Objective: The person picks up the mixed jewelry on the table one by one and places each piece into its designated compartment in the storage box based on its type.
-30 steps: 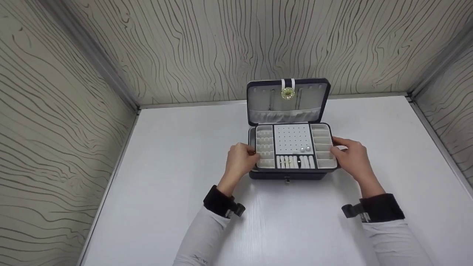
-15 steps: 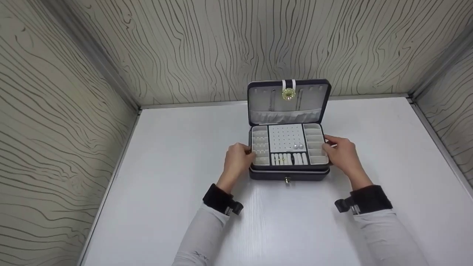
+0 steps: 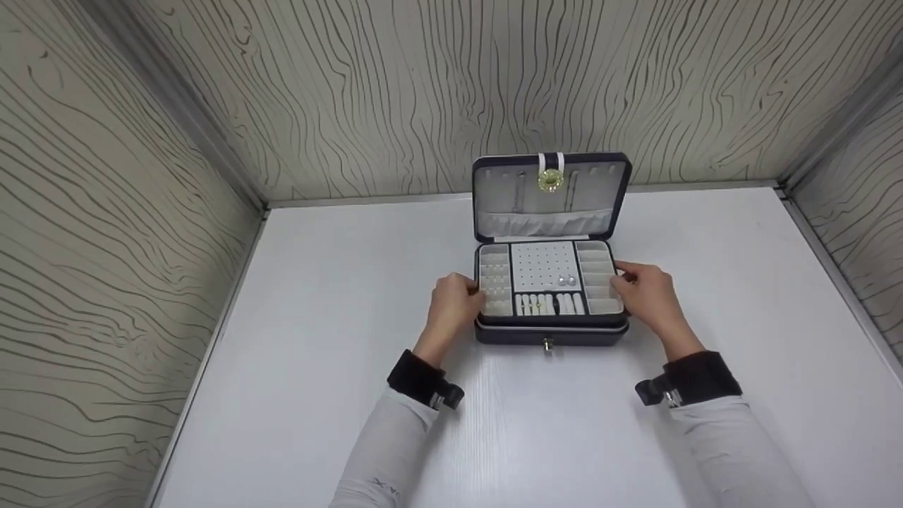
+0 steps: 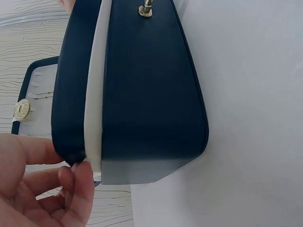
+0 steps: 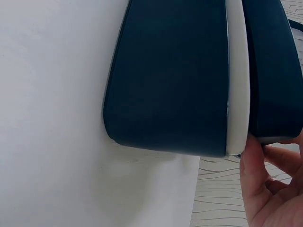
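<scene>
A dark blue jewellery box stands near the back of the table, its lid [image 3: 543, 226] raised. Over the box base [image 3: 550, 336] lies a jewellery tray [image 3: 564, 319] with pale compartments. My left hand [image 3: 453, 305] pinches the tray's left end and my right hand [image 3: 650, 295] grips its right end. The left wrist view shows thumb and fingers at the tray corner, above the cream band [image 4: 96, 94]. In the right wrist view, a narrow gap shows between the tray wall [image 5: 274, 75] and the cream band. Round pearl-like earrings [image 3: 566, 280] sit on the tray's dotted panel.
Several rings [image 3: 534, 305] are held between white rolls in the tray. Thin necklaces [image 3: 520, 190] hang inside the lid beside a gold clasp [image 3: 550, 180]. A gold latch [image 3: 548, 344] is on the base's front. The patterned wall [image 3: 395, 99] rises behind the white table [image 3: 338, 317].
The tray has shifted left and lower, from jutting past the base's right side to lining up over it. My right hand has moved left with it; my left hand has barely moved.
</scene>
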The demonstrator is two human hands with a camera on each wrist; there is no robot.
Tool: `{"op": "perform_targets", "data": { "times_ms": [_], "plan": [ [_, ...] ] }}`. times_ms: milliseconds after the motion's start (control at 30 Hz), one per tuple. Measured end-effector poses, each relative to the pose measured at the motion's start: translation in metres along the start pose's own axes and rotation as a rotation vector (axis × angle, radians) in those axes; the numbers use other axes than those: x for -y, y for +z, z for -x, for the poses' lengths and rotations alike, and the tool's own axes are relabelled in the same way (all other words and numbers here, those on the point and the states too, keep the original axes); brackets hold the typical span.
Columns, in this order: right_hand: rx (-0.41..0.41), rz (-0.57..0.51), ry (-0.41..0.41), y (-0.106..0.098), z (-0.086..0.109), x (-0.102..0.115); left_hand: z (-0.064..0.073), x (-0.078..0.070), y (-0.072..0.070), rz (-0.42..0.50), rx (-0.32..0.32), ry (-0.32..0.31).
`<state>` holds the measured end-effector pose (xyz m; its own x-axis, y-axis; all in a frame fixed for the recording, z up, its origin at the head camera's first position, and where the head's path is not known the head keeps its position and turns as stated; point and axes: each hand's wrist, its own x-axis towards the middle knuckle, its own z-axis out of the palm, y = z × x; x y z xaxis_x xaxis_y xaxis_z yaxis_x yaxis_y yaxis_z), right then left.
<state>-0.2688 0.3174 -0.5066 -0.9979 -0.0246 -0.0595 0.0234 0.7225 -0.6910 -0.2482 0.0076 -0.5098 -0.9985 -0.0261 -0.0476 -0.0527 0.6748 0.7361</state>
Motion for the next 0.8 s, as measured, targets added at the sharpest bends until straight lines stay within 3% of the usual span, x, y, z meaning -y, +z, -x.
{"op": "perform_targets", "data": {
  "times_ms": [367, 533, 800],
  "plan": [
    [0.007, 0.010, 0.046, -0.003, 0.001, 0.007, -0.001, -0.002, 0.000, -0.006, -0.014, -0.014],
    [-0.024, 0.066, 0.037, -0.003, 0.000, 0.011, -0.001, -0.004, 0.002, -0.021, -0.015, -0.032],
    [-0.042, 0.157, -0.018, 0.001, -0.002, 0.014, -0.001, -0.008, 0.003, -0.108, -0.028, -0.010]
  ]
}}
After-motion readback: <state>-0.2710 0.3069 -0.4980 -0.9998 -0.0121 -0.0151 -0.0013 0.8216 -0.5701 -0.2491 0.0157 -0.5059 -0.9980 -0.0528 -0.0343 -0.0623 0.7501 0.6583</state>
